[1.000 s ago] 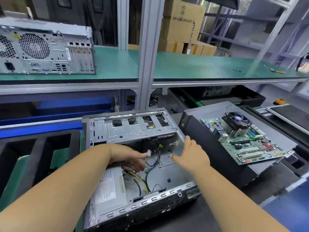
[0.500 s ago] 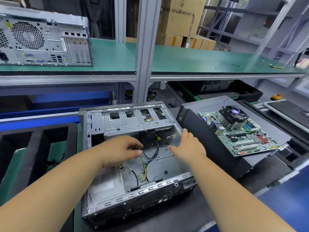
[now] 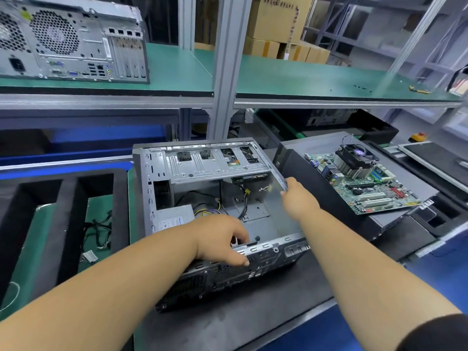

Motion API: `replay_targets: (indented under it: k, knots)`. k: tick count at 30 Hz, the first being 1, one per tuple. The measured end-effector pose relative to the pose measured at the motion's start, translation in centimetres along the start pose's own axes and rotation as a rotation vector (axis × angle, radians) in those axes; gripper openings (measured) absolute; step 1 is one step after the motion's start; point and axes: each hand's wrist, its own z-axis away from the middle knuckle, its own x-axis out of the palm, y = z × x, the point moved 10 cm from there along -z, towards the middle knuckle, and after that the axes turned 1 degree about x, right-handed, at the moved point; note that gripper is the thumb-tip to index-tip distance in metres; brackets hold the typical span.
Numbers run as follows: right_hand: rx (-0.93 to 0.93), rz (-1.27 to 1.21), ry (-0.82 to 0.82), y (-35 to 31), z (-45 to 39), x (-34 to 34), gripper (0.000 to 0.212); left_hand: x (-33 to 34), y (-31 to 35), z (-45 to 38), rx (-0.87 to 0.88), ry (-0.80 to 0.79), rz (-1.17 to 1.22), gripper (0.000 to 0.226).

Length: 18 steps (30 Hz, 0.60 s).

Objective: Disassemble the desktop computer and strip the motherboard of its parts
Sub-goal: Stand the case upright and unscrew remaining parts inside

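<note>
Two hands on open computer case (image 3: pixel 215 198), which lies at centre on dark grey mat (image 3: pixel 228 325). Your left hand (image 3: pixel 222 240) grips near rim at 6 o'clock; your right hand (image 3: pixel 297 196) grips side wall at 3 o'clock. Motherboard (image 3: pixel 362 183) rests on case panel (image 3: pixel 316 150) at 2 o'clock. Green shelf (image 3: pixel 304 77) at 12 o'clock carries second tower (image 3: pixel 73 44). Black foam tray (image 3: pixel 71 183) at 9 o'clock.

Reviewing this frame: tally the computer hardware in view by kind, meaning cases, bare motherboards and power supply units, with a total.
Computer cases: 3 (open case being worked on, closed case on the shelf, dark case under the board)
Bare motherboards: 1 (motherboard with cooler)
Power supply units: 1 (power supply inside the open case)
Total: 5
</note>
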Motion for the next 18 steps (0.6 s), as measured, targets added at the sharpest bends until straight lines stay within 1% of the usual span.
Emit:
replay_targets:
  k: [5, 8, 10, 13, 14, 16, 17, 18]
  knots:
    - [0.078, 0.029, -0.118, 0.0, 1.7, 0.0, 0.024, -1.2, -0.5, 1.8, 0.072, -0.015, -0.103, 0.048]
    - [0.108, 0.028, -0.144, -0.6, 3.3, 0.5, 0.019, -2.3, -2.3, 4.0, 0.064, 0.0, -0.131, 0.052]
    - [0.126, 0.016, -0.145, -1.3, 4.3, 1.1, 0.022, -3.5, -4.0, 5.9, 0.033, 0.039, -0.145, 0.055]
    - [0.157, 0.03, -0.093, -2.6, 5.9, 1.7, 0.035, -5.6, -6.7, 8.8, -0.042, 0.116, -0.208, 0.061]
    - [0.166, 0.047, -0.099, -3.0, 6.4, 2.1, 0.034, -6.2, -7.5, 9.8, -0.075, 0.136, -0.24, 0.063]
    - [0.097, 0.193, -0.194, -4.2, 7.0, 3.2, 0.022, -7.1, -8.8, 11.8, -0.144, 0.184, -0.307, 0.065]
    - [0.05, 0.278, -0.24, -4.8, 7.0, 3.5, 0.021, -7.4, -9.1, 12.7, -0.176, 0.217, -0.335, 0.065]
    - [0.015, 0.341, -0.255, -5.1, 6.9, 3.3, 0.031, -7.6, -9.3, 13.6, -0.205, 0.253, -0.355, 0.064]
